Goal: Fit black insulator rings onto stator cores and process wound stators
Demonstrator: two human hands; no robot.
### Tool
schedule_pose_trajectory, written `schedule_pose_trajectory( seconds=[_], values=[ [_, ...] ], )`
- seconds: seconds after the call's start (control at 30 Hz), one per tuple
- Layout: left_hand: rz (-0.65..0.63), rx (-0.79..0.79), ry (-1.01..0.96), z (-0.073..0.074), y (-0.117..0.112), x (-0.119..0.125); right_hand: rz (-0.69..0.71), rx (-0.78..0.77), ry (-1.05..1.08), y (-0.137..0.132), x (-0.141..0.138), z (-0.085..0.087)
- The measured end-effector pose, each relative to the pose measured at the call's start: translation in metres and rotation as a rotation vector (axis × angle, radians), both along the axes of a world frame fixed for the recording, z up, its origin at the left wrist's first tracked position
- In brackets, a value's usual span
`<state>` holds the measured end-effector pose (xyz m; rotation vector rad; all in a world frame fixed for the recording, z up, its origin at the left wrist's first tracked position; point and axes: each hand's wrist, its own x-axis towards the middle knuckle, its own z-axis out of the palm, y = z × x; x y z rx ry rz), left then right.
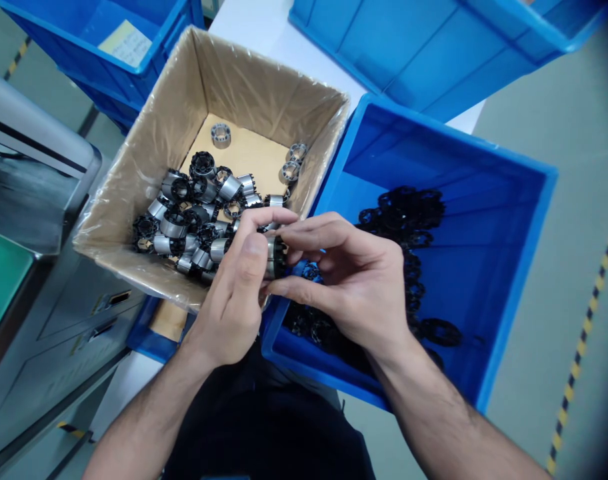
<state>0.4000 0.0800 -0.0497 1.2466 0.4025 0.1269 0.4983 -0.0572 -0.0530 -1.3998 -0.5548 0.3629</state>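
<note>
Between my two hands is a metal cylinder with a black toothed ring (279, 259) on its right end. My left hand (239, 287) wraps round the metal body, thumb on top. The thumb and fingers of my right hand (354, 273) are closed about the black ring's side. Below and to the left, a cardboard box (264, 87) lined with clear plastic contains several silver cylinders (174, 223), many with black toothed ends. Under my right hand, a blue bin (489, 267) contains a heap of black rings (409, 213). My fingers partly hide the held cylinder.
Another blue bin (414, 53) stands at the back right on a white table (254, 27). Stacked blue crates (154, 67) are at the upper left, with a paper note inside. A grey machine cabinet (84, 320) borders the left side.
</note>
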Motion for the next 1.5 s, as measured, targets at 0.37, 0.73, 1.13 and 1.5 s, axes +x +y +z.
schedule_pose_trajectory(
  seconds=[0.37,0.73,1.13,1.5],
  values=[
    [0.275,-0.066,-0.152,0.0,0.006,0.016,-0.209,-0.876,-0.293,-0.061,0.091,-0.036],
    [0.158,-0.14,-0.108,-0.007,0.013,0.016,0.526,-1.138,-0.12,-0.028,0.065,-0.077],
    [0.096,-0.137,-0.094,-0.003,0.011,0.012,-0.118,-1.018,-0.213,-0.063,0.098,-0.041],
    [-0.011,-0.051,0.024,-0.005,0.006,0.002,-0.017,-0.139,-0.132,-0.012,0.011,0.016]
  ],
)
